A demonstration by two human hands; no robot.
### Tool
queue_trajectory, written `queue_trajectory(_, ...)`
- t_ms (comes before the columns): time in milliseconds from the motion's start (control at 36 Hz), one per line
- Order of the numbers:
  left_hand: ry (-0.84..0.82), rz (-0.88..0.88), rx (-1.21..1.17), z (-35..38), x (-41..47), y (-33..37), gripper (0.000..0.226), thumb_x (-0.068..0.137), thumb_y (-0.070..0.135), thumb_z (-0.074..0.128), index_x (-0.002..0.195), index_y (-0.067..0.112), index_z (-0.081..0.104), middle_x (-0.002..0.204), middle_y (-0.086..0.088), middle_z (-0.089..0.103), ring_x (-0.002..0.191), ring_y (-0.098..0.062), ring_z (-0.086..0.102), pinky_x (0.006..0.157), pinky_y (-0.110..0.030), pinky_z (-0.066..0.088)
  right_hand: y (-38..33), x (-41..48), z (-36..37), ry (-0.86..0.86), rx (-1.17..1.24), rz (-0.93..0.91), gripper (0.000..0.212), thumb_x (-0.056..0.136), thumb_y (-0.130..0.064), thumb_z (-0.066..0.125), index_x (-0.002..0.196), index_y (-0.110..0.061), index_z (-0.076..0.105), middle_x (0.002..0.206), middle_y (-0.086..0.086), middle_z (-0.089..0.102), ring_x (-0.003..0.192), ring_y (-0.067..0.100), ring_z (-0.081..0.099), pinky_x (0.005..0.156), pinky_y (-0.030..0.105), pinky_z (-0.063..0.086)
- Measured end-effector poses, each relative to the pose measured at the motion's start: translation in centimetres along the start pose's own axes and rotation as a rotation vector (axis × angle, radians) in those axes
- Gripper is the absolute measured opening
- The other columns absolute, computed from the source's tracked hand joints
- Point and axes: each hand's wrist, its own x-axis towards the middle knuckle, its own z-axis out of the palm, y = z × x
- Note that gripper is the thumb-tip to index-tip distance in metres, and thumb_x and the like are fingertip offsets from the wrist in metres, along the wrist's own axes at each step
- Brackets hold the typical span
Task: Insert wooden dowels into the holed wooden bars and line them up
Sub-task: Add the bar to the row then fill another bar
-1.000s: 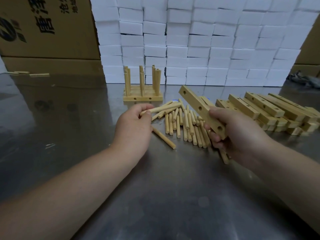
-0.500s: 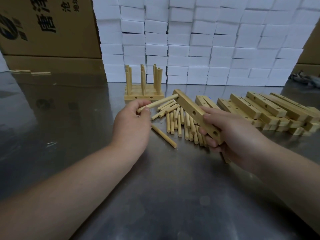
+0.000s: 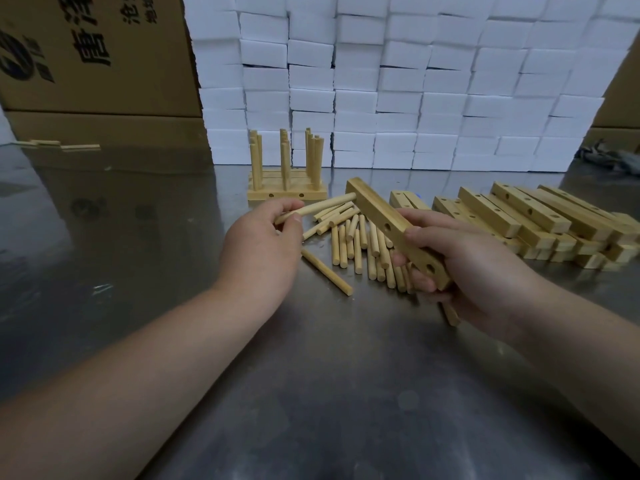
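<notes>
My left hand (image 3: 261, 252) pinches one wooden dowel (image 3: 323, 205), which points right toward the far end of a holed wooden bar (image 3: 379, 211). That bar is gripped at its near end by my right hand (image 3: 474, 268) and tilts up and away to the left. The dowel's tip lies right beside the bar's far end. Under both hands a pile of loose dowels (image 3: 360, 244) lies on the steel table (image 3: 311, 375). Behind them stand finished bars with upright dowels (image 3: 287, 174), set close together. A heap of empty holed bars (image 3: 540, 220) lies to the right.
A wall of white foam blocks (image 3: 398, 81) closes off the back of the table. Cardboard boxes (image 3: 90, 53) stand at the back left, with a few wooden pieces (image 3: 62, 145) in front of them. One stray dowel (image 3: 327, 271) lies alone near my left hand.
My left hand has raised its dowel off the pile and brought its tip toward the far end of the bar. My right hand still holds the bar, lowered and tilted slightly.
</notes>
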Motion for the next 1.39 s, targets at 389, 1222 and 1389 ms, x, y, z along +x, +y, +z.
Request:
queue_trajectory(389,-0.031,0.237,0.281,-0.8,-0.1,0.5,0.026,0.094,0.025,0.047,0.113,0.021,0.063,0.091,0.009,0.052,0.082,-0.009,0.046,0.065,-0.023,0.032,0.0,-0.4,0.1,-0.059,0.039,0.047,0.030,0.096,-0.020,0.044,0.115,-0.040,0.057,0.056,-0.002,0.045,0.042,0.009,0.033,0.035,0.019,0.025)
queue_trajectory(1222,-0.180,-0.067,0.018,-0.9,0.1,0.4,0.034,0.094,0.039,0.042,0.068,0.026,0.061,0.043,0.010,0.037,0.048,-0.010,0.034,0.049,-0.025,0.026,0.2,-0.6,0.3,-0.126,-0.007,0.003,0.036,0.095,-0.016,0.045,0.115,-0.042,0.059,0.054,-0.001,0.043,0.044,0.009,0.034,0.038,0.018,0.029)
queue_trajectory(1389,-0.123,-0.209,-0.065,-0.7,0.9,0.4,0.043,0.093,0.049,0.035,0.132,0.030,0.037,0.094,0.001,0.061,0.089,-0.026,0.058,0.081,-0.039,0.045,0.4,0.0,0.9,0.144,0.064,-0.028,0.020,0.098,-0.021,0.040,0.106,-0.030,0.057,0.058,-0.002,0.049,0.043,0.010,0.037,0.035,0.018,0.029)
